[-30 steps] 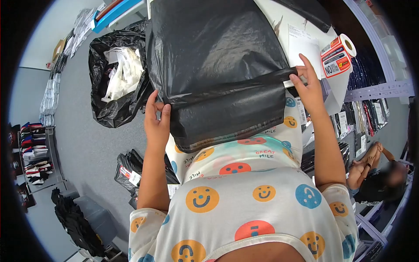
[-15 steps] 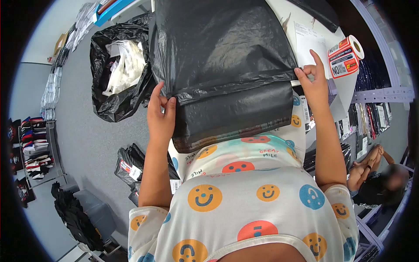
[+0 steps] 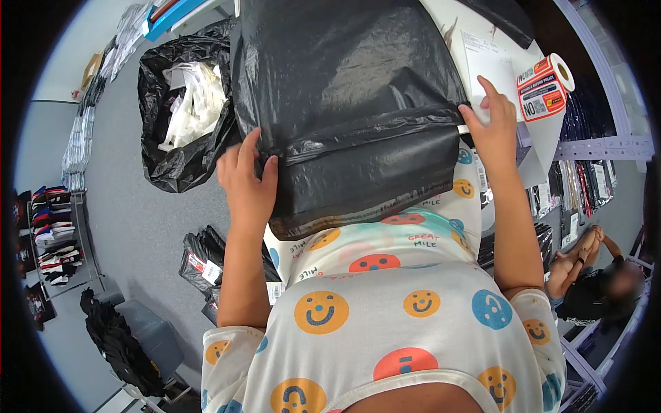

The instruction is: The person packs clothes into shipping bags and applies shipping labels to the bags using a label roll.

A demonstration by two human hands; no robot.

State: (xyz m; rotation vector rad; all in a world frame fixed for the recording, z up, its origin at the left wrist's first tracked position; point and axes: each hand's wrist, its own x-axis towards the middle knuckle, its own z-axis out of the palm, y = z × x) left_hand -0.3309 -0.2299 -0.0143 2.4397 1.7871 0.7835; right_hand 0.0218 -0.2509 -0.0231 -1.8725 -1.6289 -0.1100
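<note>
Loosely spread, clamping nothing, left hand (image 3: pixel 246 175) and right hand (image 3: pixel 493 124) flank a black bag (image 3: pixel 337 65) overhanging the tabletop's (image 3: pixel 441 15) near edge — probably limp, slick, best pinched by its fold (image 3: pixel 358 129).

A garment packing room or stockroom, by every sign I could see: a black plastic bag (image 3: pixel 344 69) lay across a white table (image 3: pixel 441 10) beside a printed sheet (image 3: pixel 489 69) and a roll of stickers (image 3: pixel 542 93) printed "Return & Refund Policy." Folded clothes (image 3: pixel 55 237) filled a metal rack (image 3: pixel 81 237) near the wall, plastic-wrapped packets (image 3: pixel 585 182) with white labels stood by perforated shelving (image 3: pixel 606 149), and black parcels (image 3: pixel 204 261) lay near an open sack (image 3: pixel 158 162) of crumpled white material (image 3: pixel 200 103) on the grey floor (image 3: pixel 158 248).
</note>
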